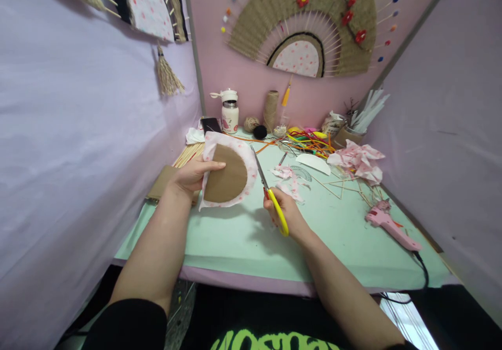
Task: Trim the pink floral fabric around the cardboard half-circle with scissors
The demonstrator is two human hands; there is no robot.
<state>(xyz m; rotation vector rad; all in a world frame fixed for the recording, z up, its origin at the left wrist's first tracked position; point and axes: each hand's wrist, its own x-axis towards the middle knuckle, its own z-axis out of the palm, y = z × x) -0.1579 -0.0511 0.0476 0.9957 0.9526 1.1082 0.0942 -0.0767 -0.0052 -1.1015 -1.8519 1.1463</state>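
My left hand (193, 175) holds up a brown cardboard half-circle (226, 178) backed with pink-spotted white fabric (243, 154) that sticks out around its curved edge. My right hand (288, 212) grips yellow-handled scissors (270, 194), whose blades point up and left toward the right edge of the fabric. Both hands hover just above the mint green table (235, 240).
Fabric scraps (288, 178), wooden sticks (345, 182) and crumpled pink fabric (356, 160) lie to the right. A pink glue gun (390, 227) lies near the right edge. A flask (229, 113), twine spool (270, 109), yarn balls and coloured strips line the back wall. Cardboard (164, 182) lies at left.
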